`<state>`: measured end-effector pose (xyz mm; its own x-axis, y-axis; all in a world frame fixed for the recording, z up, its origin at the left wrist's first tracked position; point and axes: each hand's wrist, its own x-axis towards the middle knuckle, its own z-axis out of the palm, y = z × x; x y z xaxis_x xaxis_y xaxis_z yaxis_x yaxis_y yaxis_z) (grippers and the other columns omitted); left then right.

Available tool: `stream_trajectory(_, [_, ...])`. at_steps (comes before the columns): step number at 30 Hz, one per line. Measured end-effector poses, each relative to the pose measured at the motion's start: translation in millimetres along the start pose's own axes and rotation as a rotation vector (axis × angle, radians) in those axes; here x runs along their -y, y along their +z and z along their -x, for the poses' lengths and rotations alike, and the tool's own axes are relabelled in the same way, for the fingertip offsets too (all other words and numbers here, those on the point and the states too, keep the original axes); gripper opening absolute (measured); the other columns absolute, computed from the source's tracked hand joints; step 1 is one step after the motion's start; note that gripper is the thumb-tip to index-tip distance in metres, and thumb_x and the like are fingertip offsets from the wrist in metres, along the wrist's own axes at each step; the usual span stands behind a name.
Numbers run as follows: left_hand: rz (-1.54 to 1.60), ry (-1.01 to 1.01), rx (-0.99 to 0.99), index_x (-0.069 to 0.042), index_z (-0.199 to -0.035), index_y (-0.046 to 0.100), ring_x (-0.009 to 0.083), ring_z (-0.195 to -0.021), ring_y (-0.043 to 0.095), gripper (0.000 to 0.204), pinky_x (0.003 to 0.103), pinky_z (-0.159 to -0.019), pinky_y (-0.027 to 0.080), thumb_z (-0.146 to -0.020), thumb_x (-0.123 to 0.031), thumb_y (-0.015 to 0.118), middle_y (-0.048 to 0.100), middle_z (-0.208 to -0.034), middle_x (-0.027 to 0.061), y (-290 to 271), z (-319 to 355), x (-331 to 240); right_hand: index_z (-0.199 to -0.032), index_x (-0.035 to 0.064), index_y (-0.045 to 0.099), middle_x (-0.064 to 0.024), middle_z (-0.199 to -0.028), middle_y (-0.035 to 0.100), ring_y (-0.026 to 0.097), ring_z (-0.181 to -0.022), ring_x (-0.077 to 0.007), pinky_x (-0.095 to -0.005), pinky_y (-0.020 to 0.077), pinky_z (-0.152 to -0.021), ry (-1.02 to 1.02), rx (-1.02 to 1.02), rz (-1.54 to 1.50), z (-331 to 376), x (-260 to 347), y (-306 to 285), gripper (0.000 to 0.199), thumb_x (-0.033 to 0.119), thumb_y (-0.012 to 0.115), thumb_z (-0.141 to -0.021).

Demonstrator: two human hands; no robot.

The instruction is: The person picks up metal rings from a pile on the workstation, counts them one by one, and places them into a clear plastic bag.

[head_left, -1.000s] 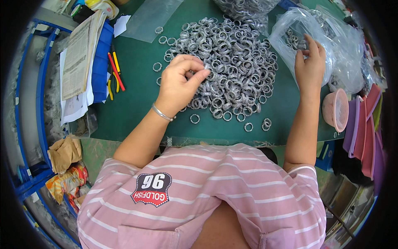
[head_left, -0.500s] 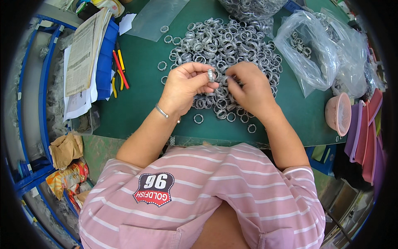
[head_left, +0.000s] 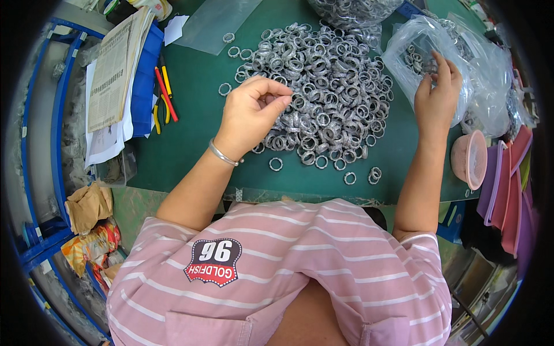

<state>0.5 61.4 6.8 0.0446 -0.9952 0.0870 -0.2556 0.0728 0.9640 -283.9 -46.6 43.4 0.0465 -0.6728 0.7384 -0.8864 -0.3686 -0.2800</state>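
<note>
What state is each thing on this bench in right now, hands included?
Left hand: fingers curled, pinching at the ring pile.
Right hand: fingers at the clear bag's mouth.
Metal rings: loose heap on green mat.
Clear bag: open, holding rings.
Pink bowl: tilted on its side.

Stacked papers (head_left: 112, 75), red and yellow pliers (head_left: 163, 95), pink bowl (head_left: 470, 158), crumpled brown paper (head_left: 86, 205).

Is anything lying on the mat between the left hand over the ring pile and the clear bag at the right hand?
Only the ring pile itself spreads between the left hand and the clear bag, where the right hand rests. Nothing else visibly blocks that stretch of green mat.
</note>
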Motion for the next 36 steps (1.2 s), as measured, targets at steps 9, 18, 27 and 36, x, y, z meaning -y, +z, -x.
stream_trajectory(9, [-0.566, 0.351, -0.018, -0.003, -0.08, 0.067, 0.0235, -0.082, 0.06, 0.012, 0.031, -0.075, 0.048, -0.074, -0.007, 0.076, 0.061, -0.091, 0.0086, 18.2, -6.0, 7.0, -0.092, 0.0055, 0.068, -0.011, -0.092, 0.06, 0.058, -0.088, -0.0311, -0.04, 0.0467, -0.075, -0.301, 0.563, -0.465, 49.8, 83.0, 31.6, 0.018, 0.004, 0.068, -0.075])
stream_trajectory(18, [0.61, -0.318, -0.042, 0.002, -0.102, 0.062, 0.0143, -0.08, 0.066, 0.015, 0.025, -0.072, 0.056, -0.088, -0.002, 0.064, 0.068, -0.091, 0.0098, 8.8, 4.1, -1.7, -0.086, 0.0085, 0.064, -0.0059, -0.088, 0.061, 0.057, -0.09, -0.0258, -0.0381, 0.0419, -0.075, -0.356, 0.571, -0.436, 52.0, 85.4, 35.0, 0.012, 0.005, 0.067, -0.075])
stream_trajectory(27, [0.593, -0.356, -0.076, 0.006, -0.101, 0.061, 0.0186, -0.077, 0.069, 0.016, 0.026, -0.068, 0.057, -0.086, 0.002, 0.063, 0.067, -0.087, 0.0123, 7.9, 0.7, -5.2, -0.105, 0.0049, 0.062, -0.0123, -0.096, 0.061, 0.06, -0.091, -0.032, -0.0366, 0.0502, -0.075, -0.119, 0.584, -0.854, 44.5, 92.2, 25.2, 0.029, -0.007, 0.061, -0.078])
stream_trajectory(36, [0.057, -0.015, -0.009, 0.002, -0.097, 0.066, 0.0114, -0.075, 0.063, 0.014, 0.022, -0.068, 0.051, -0.084, -0.004, 0.069, 0.066, -0.086, 0.0056, 2.1, 3.5, -6.4, -0.105, 0.0033, 0.063, -0.0144, -0.095, 0.063, 0.06, -0.089, -0.0315, -0.0381, 0.05, -0.078, -0.151, 0.084, -0.278, 7.3, 26.7, 11.2, 0.037, -0.01, 0.056, -0.071])
